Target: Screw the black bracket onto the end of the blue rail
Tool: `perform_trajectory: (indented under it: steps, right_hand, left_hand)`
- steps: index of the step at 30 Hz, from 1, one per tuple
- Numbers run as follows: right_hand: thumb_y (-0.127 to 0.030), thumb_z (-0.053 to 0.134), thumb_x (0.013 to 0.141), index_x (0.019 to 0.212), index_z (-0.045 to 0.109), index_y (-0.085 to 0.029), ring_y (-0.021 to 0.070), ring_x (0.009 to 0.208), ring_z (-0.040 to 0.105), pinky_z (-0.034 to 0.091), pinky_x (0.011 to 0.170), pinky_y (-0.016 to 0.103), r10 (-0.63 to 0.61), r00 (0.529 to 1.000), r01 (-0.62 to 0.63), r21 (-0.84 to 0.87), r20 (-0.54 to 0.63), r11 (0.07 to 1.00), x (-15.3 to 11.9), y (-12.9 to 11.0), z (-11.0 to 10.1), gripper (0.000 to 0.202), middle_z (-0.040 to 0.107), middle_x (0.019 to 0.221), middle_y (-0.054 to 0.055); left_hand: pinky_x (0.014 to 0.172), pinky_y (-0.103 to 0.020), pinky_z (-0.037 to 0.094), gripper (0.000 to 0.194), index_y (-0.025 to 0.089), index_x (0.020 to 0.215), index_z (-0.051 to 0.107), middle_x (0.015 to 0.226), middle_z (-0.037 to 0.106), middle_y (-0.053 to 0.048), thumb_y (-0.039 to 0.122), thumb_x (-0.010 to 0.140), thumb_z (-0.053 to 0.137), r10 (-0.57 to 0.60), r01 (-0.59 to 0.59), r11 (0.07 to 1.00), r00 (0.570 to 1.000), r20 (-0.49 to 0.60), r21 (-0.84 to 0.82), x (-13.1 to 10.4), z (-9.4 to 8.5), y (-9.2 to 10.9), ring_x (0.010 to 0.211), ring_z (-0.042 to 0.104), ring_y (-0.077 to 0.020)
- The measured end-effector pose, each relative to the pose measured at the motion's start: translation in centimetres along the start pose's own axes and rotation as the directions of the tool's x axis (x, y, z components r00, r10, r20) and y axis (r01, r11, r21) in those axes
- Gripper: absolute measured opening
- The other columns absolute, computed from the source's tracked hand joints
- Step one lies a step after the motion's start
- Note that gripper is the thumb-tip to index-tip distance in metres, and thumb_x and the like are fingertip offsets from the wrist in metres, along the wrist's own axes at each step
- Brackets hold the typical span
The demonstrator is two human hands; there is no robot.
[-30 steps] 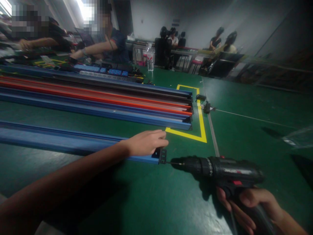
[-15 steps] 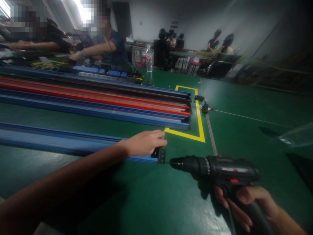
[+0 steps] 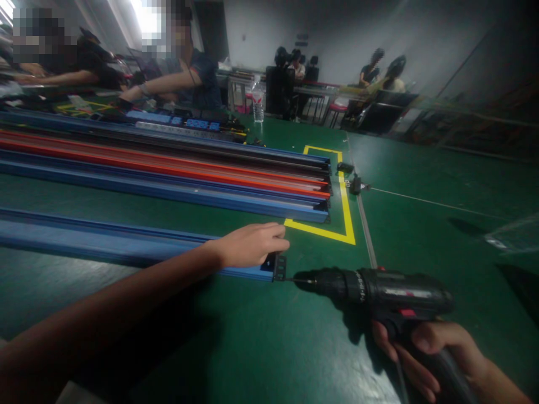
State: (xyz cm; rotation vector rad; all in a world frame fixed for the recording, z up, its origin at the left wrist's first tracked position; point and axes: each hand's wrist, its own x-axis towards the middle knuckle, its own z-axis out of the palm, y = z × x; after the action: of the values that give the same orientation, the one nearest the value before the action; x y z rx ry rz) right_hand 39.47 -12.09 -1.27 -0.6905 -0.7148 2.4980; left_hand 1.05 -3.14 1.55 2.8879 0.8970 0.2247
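Note:
A long blue metal profile [image 3: 126,247] lies on the green surface, with a black end piece [image 3: 280,267] at its right end. My left hand [image 3: 252,245] is closed over that end, its fingers curled down around the profile near the black piece; the fingertips are partly hidden. In my right hand [image 3: 446,348] is a black power drill [image 3: 404,292], gripped by its handle. Its thin bit [image 3: 301,280] points left and reaches the lower part of the end piece, though I cannot tell whether it sits in a screw.
Beyond lie parallel blue and red profiles [image 3: 210,168] inside a yellow tape outline [image 3: 347,219]. A small black fitting [image 3: 357,185] with a thin cord stands right of them. A water bottle [image 3: 258,104] is farther back. Co-workers sit across the table [image 3: 261,348] and behind.
The view has shifted very slightly, and the drill appears a little farther right. Both hands keep their holds; the profile stays in place.

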Motion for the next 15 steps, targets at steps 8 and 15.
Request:
perform_trajectory:
  steps: [8, 15]
  right_hand:
    - [-0.024, 0.057, 0.075, 0.099, 0.077, 0.001, 0.0064, 0.034, 0.047, 0.059, 0.046, 0.021, -0.027, 1.000, 0.027, -0.003, -0.002, 1.000, 0.2, 0.4, -0.2, 0.040, 0.069, 0.065, 0.012]
    - [-0.025, 0.058, 0.075, 0.098, 0.077, -0.003, 0.0088, 0.034, 0.050, 0.057, 0.045, 0.023, -0.004, 1.000, 0.003, -0.062, -0.025, 0.998, -0.1, 1.1, -1.2, 0.037, 0.068, 0.059, 0.009]
  left_hand:
    - [0.076, -0.029, 0.042, 0.028, 0.019, 0.092, 0.057, 0.096, 0.054, -0.004, -0.003, 0.087, 0.041, 0.012, -0.012, 1.000, 1.000, -0.024, 0.011, 0.0, 0.3, -0.1, 0.089, 0.052, -0.0188]
    - [0.076, -0.030, 0.042, 0.028, 0.019, 0.090, 0.058, 0.095, 0.055, -0.005, -0.003, 0.086, 0.042, 0.011, -0.011, 1.000, 1.000, -0.022, 0.008, 0.2, 0.4, 0.0, 0.088, 0.052, -0.0191]
